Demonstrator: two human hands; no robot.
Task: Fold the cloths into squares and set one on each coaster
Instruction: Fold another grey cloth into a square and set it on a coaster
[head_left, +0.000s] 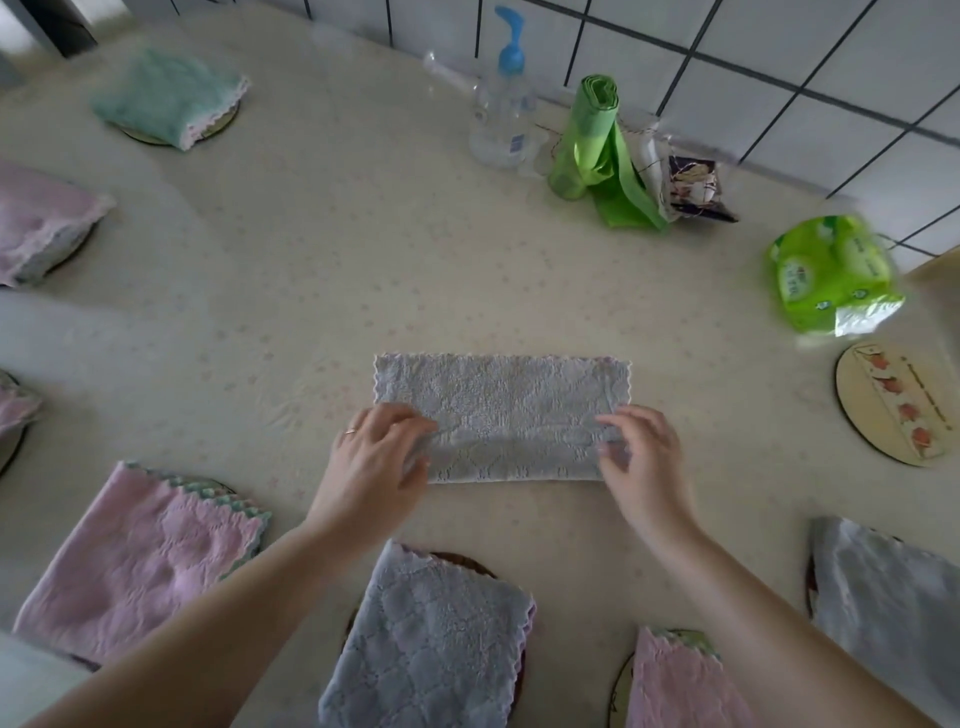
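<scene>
Head cam: we see the grey cloth (501, 415) lying flat mid-table, folded to a long strip. Left hand (376, 457) pinches its near-left end; right hand (641, 457) pinches the near-right end. Bare coaster (893, 408) sits far right w/ no cloth.

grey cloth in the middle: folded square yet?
No. The grey textured cloth lies as a long rectangle, both hands gripping its short ends.

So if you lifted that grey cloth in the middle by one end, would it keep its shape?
Probably not. The grey cloth looks soft and fluffy, so it would likely droop and unfold. It seems light and unlikely to slide on the tablecloth.
</scene>
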